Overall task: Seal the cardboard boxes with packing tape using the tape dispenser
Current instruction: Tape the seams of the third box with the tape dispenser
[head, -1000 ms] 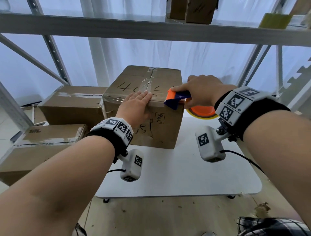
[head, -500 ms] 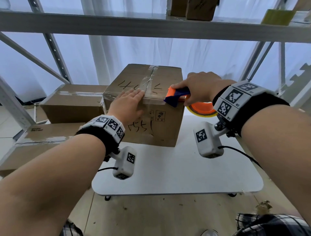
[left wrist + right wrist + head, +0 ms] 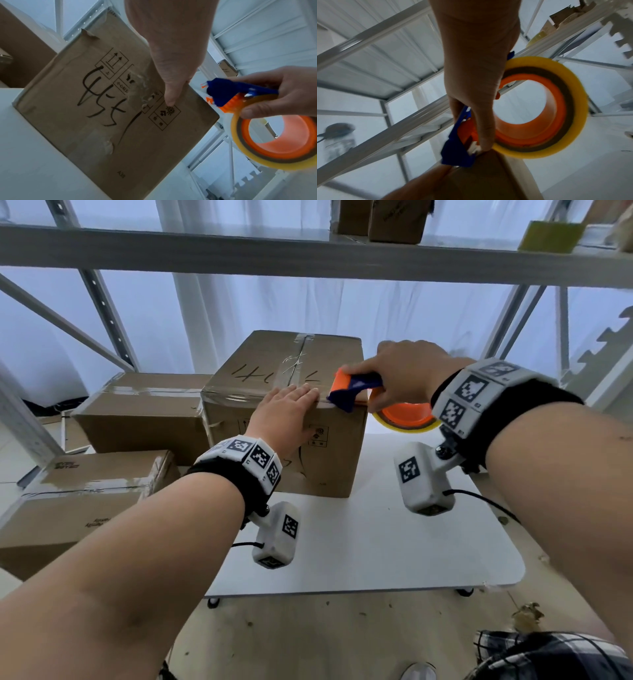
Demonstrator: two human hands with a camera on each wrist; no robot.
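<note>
Tape dispenser (image 3: 356, 387) now nearer left hand (image 3: 284, 416), brown box (image 3: 291, 419) marker-scrawled

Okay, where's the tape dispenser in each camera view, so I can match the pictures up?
Head: the tape dispenser is right of centre, gripped by the right hand at the cardboard box's top front edge.
Left wrist: at right, beside the box face.
Right wrist: lower centre, its blue nose against the box edge.
Shared landmark: the orange-cored tape roll.
</note>
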